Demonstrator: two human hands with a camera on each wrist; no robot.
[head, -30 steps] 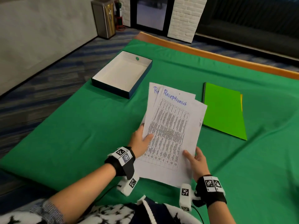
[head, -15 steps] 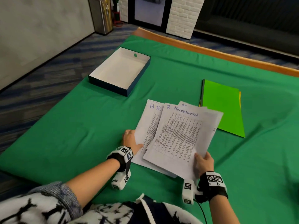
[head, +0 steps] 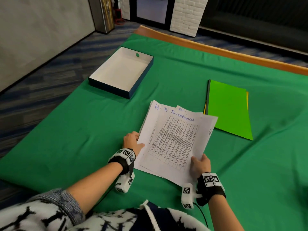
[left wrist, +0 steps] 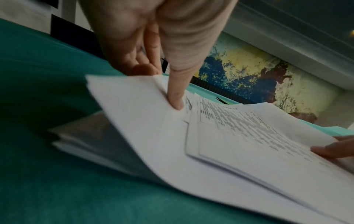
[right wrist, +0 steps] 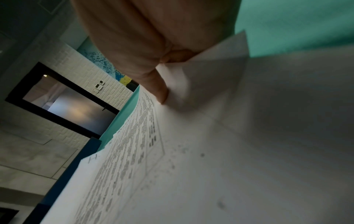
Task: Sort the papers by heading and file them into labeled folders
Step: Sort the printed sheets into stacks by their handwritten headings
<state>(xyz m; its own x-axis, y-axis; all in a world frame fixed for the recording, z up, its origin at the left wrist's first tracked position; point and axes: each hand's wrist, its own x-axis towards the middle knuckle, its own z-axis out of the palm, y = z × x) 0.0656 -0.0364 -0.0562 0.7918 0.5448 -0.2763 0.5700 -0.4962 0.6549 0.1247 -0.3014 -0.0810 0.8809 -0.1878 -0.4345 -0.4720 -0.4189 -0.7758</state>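
Papers (head: 175, 140): fanned at center of green surface (head: 83, 139), headings staggered for reading; "Receptionist" on top.
Left hand (head: 132, 142): 9 o'clock edge, thumb over, fingers (left wrist: 141, 69) under, pinching sheets apart.
Right hand (head: 200, 165): 5 o'clock corner, pinching the top sheets.
Folders (head: 230, 110): 2 o'clock, shut, awaiting filing.
Box (head: 121, 72): 11 o'clock.
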